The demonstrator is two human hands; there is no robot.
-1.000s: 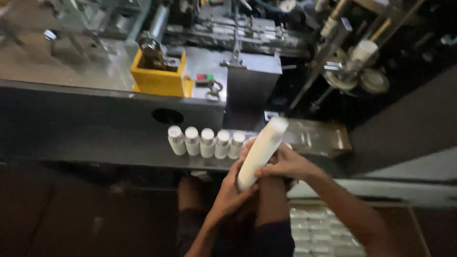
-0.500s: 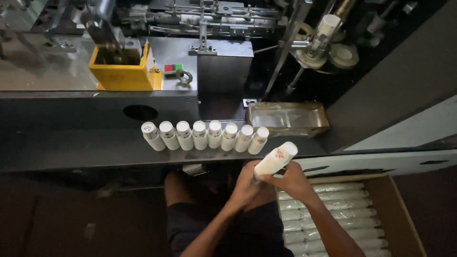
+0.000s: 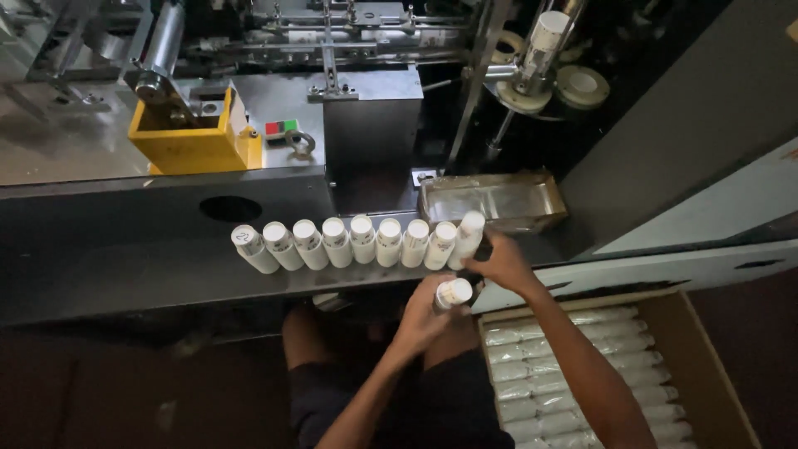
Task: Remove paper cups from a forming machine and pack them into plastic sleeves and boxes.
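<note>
We're lining tubes — right hand pinching the 9th tube, left hand gripping another tube to stand beside it next.

Dim light falls on a grey metal machine bench; a yellow metal box sits behind its round hole.

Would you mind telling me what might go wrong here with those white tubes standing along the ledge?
1. The row of white tubes stands close-packed and leaning near the ledge's front edge; the right hand touching the end tube might topple several.
2. The left hand grips another tube by its end only, so it might slip toward the cardboard box.
3. The dim light makes misplacing easy.
</note>
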